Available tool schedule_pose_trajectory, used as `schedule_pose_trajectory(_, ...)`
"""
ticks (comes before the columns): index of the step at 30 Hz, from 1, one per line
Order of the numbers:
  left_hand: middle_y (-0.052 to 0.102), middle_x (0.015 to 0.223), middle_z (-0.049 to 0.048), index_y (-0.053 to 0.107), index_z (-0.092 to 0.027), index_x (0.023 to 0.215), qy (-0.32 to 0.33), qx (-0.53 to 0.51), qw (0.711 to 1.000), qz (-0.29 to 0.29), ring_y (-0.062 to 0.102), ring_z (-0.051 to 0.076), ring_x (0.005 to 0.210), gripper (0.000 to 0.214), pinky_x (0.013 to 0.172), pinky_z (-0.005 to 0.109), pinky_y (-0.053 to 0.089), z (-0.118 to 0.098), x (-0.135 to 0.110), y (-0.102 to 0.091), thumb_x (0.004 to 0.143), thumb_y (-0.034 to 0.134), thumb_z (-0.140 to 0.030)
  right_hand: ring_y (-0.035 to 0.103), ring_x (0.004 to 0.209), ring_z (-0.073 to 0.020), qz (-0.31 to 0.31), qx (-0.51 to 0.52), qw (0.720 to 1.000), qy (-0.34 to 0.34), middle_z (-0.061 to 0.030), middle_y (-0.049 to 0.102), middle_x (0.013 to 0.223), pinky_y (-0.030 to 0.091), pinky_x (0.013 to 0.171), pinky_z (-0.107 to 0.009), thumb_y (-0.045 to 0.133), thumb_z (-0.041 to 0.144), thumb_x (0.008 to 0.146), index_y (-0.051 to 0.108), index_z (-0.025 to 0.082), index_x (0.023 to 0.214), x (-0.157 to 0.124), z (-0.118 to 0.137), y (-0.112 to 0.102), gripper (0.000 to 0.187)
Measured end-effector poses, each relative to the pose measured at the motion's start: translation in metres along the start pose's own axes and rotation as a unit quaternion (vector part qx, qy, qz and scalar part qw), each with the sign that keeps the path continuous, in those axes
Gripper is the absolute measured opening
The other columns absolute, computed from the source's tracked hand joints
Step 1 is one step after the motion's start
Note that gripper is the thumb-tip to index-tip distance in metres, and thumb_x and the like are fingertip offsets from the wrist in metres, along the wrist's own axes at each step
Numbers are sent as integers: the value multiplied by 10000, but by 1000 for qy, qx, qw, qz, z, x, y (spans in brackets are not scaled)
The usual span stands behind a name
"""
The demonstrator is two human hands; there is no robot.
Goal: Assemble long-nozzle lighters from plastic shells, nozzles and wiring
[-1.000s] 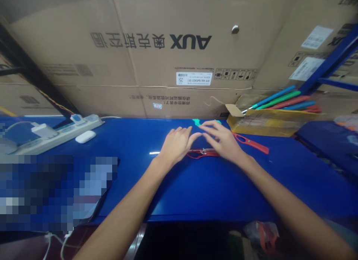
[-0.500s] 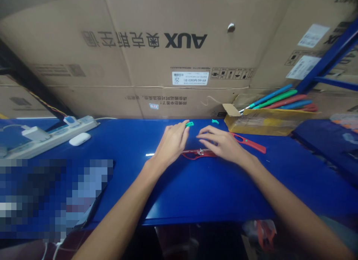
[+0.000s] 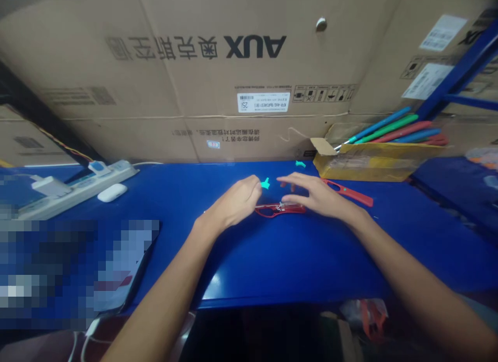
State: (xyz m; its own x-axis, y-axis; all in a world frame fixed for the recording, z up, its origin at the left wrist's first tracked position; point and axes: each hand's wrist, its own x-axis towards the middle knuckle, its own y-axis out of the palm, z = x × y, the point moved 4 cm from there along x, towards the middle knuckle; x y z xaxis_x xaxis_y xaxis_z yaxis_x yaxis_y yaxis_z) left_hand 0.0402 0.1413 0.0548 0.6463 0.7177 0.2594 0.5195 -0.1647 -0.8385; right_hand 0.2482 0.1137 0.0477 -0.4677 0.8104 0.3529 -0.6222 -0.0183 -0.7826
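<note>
My left hand (image 3: 235, 204) pinches a small teal plastic piece (image 3: 265, 184) at its fingertips, just above the blue table (image 3: 272, 258). My right hand (image 3: 317, 195) hovers with fingers spread over a red plastic handle half (image 3: 280, 210) lying on the table, thumb near it. A second teal piece (image 3: 300, 164) lies farther back. Another red handle half (image 3: 348, 192) lies to the right of my right hand.
An open yellowish carton (image 3: 369, 162) at the back right holds several long coloured sticks (image 3: 392, 131). A white power strip (image 3: 73, 188) and a white earbud case (image 3: 112, 192) sit at the left. Large cardboard boxes (image 3: 233, 77) wall off the back. A blurred-out area lies at the left front.
My left hand picked up a teal piece and drew it toward me and lifted it. My right hand rose off the red handle half, fingers spreading.
</note>
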Motion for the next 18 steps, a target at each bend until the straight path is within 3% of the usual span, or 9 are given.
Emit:
schedule_pose_trajectory(3,644,872,41,592,-180,886,37,26,999,25,593,186,768,377,735,339,462,-4,1,3,1076,289,-299,667,992,-222,-57,38,998,-18,-56,717,1156,523,941,-415,586,414,987,594,301,1405,4,15,3,433)
schedule_pose_trajectory(7,688,994,84,670,-149,1025,124,73,989,12,633,209,902,342,811,351,480,-6,4,4,1072,342,-232,678,990,-224,-97,81,992,-22,-53,746,1064,517,919,-396,592,370,983,754,254,1115,9,24,11,239)
schedule_pose_trajectory(10,716,1073,88,685,-166,1152,169,72,983,-21,653,207,957,322,849,352,483,-3,5,2,1071,380,-226,677,909,-215,-110,93,990,7,-42,751,973,514,879,-383,636,398,952,754,228,988,9,21,15,210)
schedule_pose_trajectory(14,771,987,44,752,-213,1076,176,65,982,-23,673,187,863,273,843,338,470,5,5,1,1045,486,-269,660,927,-225,-39,61,997,16,-58,737,1062,497,887,-396,680,456,911,725,233,1102,7,13,10,297)
schedule_pose_trajectory(18,776,922,22,785,-234,968,147,80,985,37,637,195,839,182,786,331,450,12,2,2,982,616,-299,623,1106,-287,56,-34,997,30,-75,714,1145,436,990,-455,693,505,885,737,255,1094,1,-5,2,328)
